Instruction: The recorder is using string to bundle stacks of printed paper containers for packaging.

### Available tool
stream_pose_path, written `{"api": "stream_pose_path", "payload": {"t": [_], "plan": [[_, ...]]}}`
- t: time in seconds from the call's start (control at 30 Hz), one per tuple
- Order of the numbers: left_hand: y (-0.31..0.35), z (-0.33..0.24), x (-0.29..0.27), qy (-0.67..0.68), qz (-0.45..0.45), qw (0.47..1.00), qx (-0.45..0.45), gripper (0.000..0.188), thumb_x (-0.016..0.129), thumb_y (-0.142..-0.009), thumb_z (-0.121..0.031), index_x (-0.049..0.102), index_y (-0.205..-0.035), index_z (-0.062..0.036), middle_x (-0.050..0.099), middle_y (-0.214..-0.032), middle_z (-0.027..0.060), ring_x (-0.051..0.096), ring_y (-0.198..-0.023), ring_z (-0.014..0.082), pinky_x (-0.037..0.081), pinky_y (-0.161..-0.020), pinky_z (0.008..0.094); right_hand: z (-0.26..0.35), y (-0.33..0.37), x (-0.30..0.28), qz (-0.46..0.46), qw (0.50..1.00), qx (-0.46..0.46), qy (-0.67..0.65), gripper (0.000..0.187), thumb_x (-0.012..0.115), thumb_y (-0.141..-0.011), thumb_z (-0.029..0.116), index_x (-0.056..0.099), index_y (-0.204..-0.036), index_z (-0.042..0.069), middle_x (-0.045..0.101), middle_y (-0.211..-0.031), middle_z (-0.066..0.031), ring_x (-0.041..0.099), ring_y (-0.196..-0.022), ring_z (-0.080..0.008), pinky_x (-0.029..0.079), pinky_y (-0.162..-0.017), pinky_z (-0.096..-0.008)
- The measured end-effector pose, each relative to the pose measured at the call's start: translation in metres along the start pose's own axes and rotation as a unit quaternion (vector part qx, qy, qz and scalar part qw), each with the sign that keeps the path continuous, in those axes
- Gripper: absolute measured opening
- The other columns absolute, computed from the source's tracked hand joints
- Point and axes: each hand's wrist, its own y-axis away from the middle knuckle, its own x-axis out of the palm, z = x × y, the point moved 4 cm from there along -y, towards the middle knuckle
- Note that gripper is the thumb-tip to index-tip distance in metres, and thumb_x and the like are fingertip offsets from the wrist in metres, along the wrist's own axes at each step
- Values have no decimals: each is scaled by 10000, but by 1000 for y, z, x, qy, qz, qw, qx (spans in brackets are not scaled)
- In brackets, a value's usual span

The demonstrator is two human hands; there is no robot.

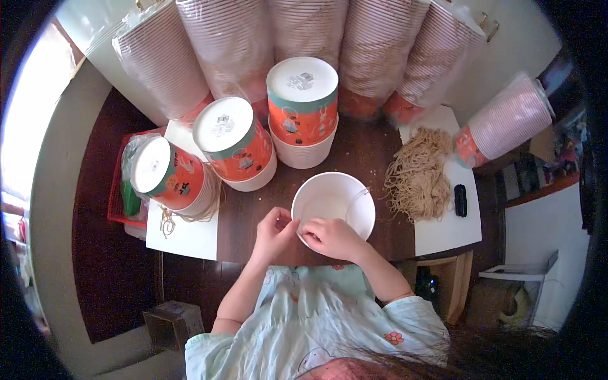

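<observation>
A white paper bucket (pixel 309 197) stands mouth up on the table in front of me. My left hand (pixel 273 235) is at its near left rim, thumb and fingers drawn together in a pinch. Close beside it, my right hand (pixel 334 239) reaches over the near rim with its fingers curled closed. What lies between the fingers of either hand is too small to make out. A thin string (pixel 363 192) crosses the bucket's right rim and hangs inside. To the right lies a loose heap of beige strings (pixel 419 174).
Upside-down stacks of orange-and-green buckets (pixel 180 180), (pixel 244 155), (pixel 303 120) stand left and behind. Wrapped bucket stacks (pixel 307 28) line the back; another wrapped stack (pixel 506 120) leans at right. A small black object (pixel 460 200) lies by the strings. A red basket (pixel 120 190) sits far left.
</observation>
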Motion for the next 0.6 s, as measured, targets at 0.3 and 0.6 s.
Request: {"api": "stream_pose_path", "payload": {"t": [0.3,0.6], "plan": [[13,-3,-1,-48,-15,993,104,121,620,-738,-48,517,-775,2,521,-753,61,517,-639,105,438,-560,230,1,9,3,-56,995,4,85,58,600,-720,145,601,-757,100,558,-722,-37,579,-624,-220,480,-521,-334],[20,0,-3,-22,-14,993,117,117,618,-731,-19,515,-782,2,536,-816,67,519,-656,100,436,-577,221,10,12,4,-59,994,-26,92,59,622,-693,141,601,-741,114,528,-685,-28,571,-605,-205,472,-503,-322]]}}
